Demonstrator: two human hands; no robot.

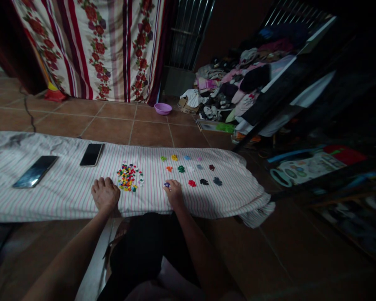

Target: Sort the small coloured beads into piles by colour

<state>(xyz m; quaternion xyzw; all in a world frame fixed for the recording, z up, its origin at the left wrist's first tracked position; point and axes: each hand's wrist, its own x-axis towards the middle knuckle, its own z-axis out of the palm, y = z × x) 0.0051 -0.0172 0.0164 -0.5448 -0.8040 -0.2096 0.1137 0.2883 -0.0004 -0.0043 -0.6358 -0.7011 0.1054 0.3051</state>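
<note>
Dark-clothed lap [138, 246] lies nearest, below the near edge of the cloth-covered table [153, 202]; the left hand [105, 193] rests palm-down, loosely bent, beside a multicoloured heap [128, 177], its grip hidden; the right hand [174, 191], fingers curled, touches purple pieces [167, 184], hold unclear, near colour-sorted piles [191, 183]. Open surface separates heap from right hand; past the far edge, a purple basin [163, 109] sits on floor tiles [113, 129].

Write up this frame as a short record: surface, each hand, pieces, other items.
Surface: striped cloth
Left hand: palm down on the cloth, just left of the mixed pile
Right hand: fingertips at dark purplish pieces; grip unclear
Mixed pile: small multicolored pieces
Single-color groups, on the right: include yellow group, dark green group, red group, black group
Also on cloth: left phone, right phone
Background: purple basin, clothes heap
</note>
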